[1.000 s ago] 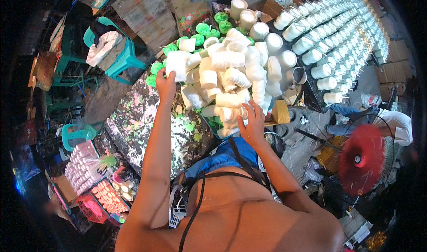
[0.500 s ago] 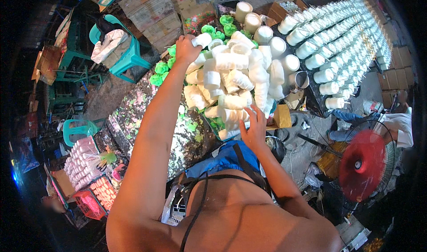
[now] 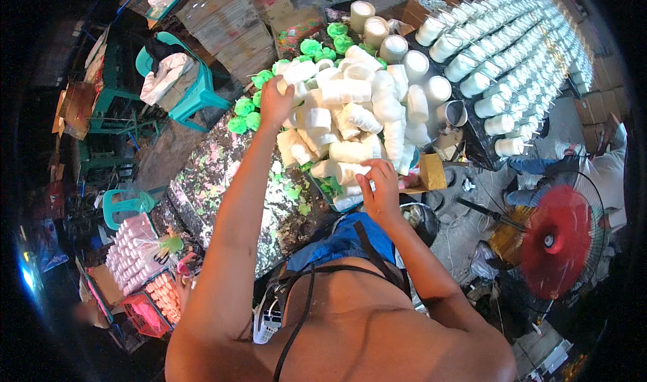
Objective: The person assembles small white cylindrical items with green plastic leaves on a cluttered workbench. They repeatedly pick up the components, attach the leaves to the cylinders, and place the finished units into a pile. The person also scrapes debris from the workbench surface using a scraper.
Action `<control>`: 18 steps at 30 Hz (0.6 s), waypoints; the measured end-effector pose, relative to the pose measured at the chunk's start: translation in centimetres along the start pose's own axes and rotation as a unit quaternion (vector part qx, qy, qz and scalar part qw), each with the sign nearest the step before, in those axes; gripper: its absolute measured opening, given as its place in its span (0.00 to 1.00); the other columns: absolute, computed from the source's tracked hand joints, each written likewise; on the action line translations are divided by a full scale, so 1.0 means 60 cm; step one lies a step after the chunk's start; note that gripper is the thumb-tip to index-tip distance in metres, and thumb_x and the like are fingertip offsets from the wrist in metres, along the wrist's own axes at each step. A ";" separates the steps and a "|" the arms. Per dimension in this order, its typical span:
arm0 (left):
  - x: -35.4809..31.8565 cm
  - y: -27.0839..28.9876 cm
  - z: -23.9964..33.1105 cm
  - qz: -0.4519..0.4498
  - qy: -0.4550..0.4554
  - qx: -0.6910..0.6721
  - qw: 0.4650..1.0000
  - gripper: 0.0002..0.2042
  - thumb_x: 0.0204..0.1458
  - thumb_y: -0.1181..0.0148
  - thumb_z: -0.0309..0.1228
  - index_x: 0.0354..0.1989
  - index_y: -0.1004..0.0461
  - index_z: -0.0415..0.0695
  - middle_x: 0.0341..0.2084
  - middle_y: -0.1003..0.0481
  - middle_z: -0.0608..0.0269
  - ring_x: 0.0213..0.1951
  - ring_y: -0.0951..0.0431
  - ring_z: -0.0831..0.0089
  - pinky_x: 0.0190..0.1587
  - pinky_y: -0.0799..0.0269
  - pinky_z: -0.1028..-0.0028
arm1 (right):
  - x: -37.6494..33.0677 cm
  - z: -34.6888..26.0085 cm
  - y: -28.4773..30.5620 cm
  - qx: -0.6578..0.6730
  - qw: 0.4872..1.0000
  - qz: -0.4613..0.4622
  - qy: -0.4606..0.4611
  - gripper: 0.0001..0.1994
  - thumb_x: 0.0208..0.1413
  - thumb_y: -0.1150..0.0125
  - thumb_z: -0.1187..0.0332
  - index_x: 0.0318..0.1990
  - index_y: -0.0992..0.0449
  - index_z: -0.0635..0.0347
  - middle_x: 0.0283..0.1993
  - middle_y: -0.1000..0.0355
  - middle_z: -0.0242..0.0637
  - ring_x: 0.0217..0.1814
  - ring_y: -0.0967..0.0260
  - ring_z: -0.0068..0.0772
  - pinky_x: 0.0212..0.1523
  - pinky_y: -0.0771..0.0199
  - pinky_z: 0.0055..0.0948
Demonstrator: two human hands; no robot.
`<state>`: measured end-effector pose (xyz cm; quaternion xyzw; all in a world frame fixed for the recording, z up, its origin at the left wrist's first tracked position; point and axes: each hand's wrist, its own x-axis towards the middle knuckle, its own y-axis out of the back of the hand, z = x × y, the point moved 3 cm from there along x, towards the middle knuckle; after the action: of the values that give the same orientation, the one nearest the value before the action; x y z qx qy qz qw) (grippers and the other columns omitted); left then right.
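While I'm leaning over this big heap of white cylinders (image 3: 347, 91), both my arms are stretched out in front of me. My left hand (image 3: 275, 104) is up at the far left edge of the heap, right by the whitish pieces and some crumpled green lumps (image 3: 246, 116). Its fingers point away from me and mostly hide behind the back of the hand, so I honestly can't tell if they're apart or clamped on something. My right hand (image 3: 383, 192) sits at the near end of the pile, fingers loosely bent and a bit apart, just beside a cream-coloured cylinder; can't say if they're touching it. The heap is on the right side of a dark worktop (image 3: 222, 180) speckled with pale, pink and green flecks, cylinders lying every which way on top of each other. Along its far right side there's a row of bigger upright cylinders (image 3: 416, 65), then a metal cup (image 3: 453, 112), and beyond those are rows and rows of white candle-like pieces (image 3: 488, 79). Off to my right there's a red fan (image 3: 556, 240) with a person (image 3: 610, 173) behind it, and a teal chair (image 3: 202, 99) is over on the left.
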<state>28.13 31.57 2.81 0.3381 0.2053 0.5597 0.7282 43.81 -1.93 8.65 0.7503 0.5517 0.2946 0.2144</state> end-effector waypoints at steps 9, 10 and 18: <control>-0.404 0.106 0.201 -0.085 0.043 -0.299 0.949 0.33 0.74 0.61 0.47 0.79 0.49 0.39 0.80 0.52 0.54 0.80 0.54 0.59 0.80 0.61 0.64 | 0.077 -0.160 -0.133 0.529 0.824 -0.035 -0.201 0.30 0.77 0.62 0.59 0.79 0.52 0.65 0.81 0.47 0.45 0.83 0.52 0.45 0.82 0.56 0.44; -0.411 0.107 0.154 -0.081 -0.035 -0.404 0.910 0.31 0.73 0.54 0.40 0.80 0.49 0.40 0.81 0.55 0.48 0.82 0.62 0.56 0.80 0.68 0.60 | 0.082 -0.199 -0.144 0.554 0.806 -0.034 -0.204 0.31 0.79 0.67 0.56 0.80 0.55 0.65 0.82 0.49 0.44 0.85 0.56 0.45 0.83 0.59 0.45; -0.618 0.116 -0.254 0.187 0.264 -0.185 0.928 0.18 0.65 0.41 0.31 0.60 0.30 0.36 0.61 0.31 0.44 0.61 0.28 0.50 0.66 0.34 0.60 | 0.086 -0.279 -0.234 0.267 0.943 -0.198 -0.034 0.36 0.65 0.37 0.52 0.74 0.41 0.62 0.80 0.47 0.47 0.80 0.46 0.46 0.72 0.38 0.50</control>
<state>2.37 1.22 -5.61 0.0702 0.2162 0.7828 0.5793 23.74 7.15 12.91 0.6649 0.7400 0.0629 0.0790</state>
